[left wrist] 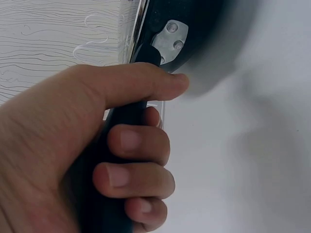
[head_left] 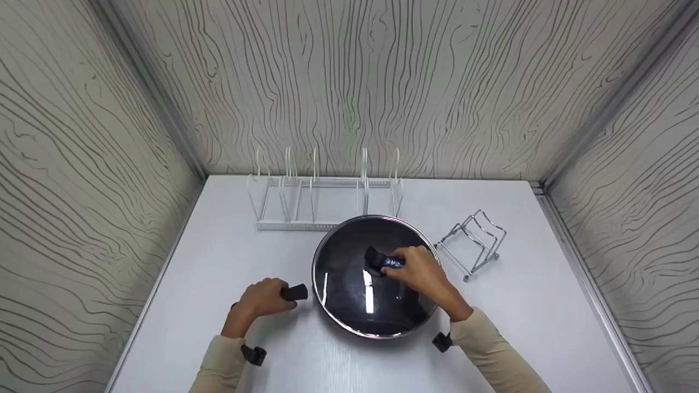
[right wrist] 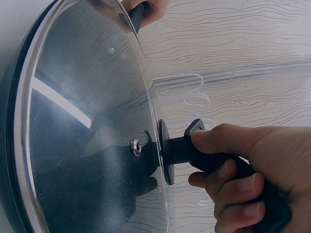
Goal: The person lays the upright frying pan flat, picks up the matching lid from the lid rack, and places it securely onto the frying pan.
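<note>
A dark frying pan (left wrist: 194,29) is covered by a round glass lid (head_left: 349,295) with a metal rim. My left hand (head_left: 264,297) grips the pan's black handle (head_left: 295,292), its fingers curled round it and the thumb lying across the top. On the lid's black knob handle (right wrist: 180,150), my right hand (head_left: 420,270) has its fingers wrapped. The lid sits level over the pan in the head view, and the pan's inside shows dark through the glass. A shadow lies on the table below the pan in the left wrist view.
Behind the pan stands a long white wire rack (head_left: 295,225) with several upright loops. To the right is a small chrome wire rack (head_left: 475,245), close to the lid's edge. Wood-patterned panels (head_left: 349,82) enclose the white table (head_left: 191,262) at the back and sides.
</note>
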`<move>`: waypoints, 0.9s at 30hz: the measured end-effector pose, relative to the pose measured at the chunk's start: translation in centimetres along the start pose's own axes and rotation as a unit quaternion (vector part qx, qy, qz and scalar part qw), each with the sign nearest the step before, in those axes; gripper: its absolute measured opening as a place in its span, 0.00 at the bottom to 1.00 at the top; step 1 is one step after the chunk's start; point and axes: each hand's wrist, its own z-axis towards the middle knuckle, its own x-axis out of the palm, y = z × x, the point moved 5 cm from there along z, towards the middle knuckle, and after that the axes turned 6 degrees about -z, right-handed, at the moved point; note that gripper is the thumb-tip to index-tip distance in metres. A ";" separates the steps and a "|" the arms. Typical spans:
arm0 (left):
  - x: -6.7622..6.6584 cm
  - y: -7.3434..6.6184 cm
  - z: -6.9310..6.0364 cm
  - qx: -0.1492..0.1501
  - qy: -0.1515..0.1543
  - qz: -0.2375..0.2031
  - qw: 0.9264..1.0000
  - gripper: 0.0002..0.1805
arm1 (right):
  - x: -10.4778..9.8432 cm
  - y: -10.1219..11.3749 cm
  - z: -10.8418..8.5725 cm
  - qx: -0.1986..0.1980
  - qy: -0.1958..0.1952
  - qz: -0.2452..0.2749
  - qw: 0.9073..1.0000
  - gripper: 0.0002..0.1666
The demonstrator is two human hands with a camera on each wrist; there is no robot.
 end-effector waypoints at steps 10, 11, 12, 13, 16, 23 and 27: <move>0.0 0.0 -0.4 0.013 -0.001 0.003 1.000 0.14 | 0.3 0.1 -0.4 0.016 0.002 -0.004 1.000 0.18; 0.0 0.0 -0.4 0.013 -0.001 0.003 1.000 0.13 | 0.3 0.1 -0.4 0.017 0.003 -0.003 1.000 0.18; 0.0 0.0 -0.4 0.013 0.001 0.003 1.000 0.13 | 0.3 0.1 -0.3 0.018 0.004 -0.001 1.000 0.18; 0.0 0.0 -0.3 0.015 0.001 0.002 1.000 0.12 | 0.2 0.0 -0.4 0.020 0.004 0.000 1.000 0.18; 0.1 0.0 -0.2 0.015 0.009 -0.003 1.000 0.13 | 0.1 -0.1 -0.4 0.021 0.008 -0.002 1.000 0.18; -0.1 -0.2 0.0 0.003 0.053 -0.045 0.998 0.22 | -0.9 -0.6 -0.6 0.020 0.041 0.002 0.999 0.22; -1.1 -0.9 0.6 0.026 0.064 -0.087 0.994 0.20 | -2.6 -2.3 -0.2 0.031 0.044 0.017 0.998 0.26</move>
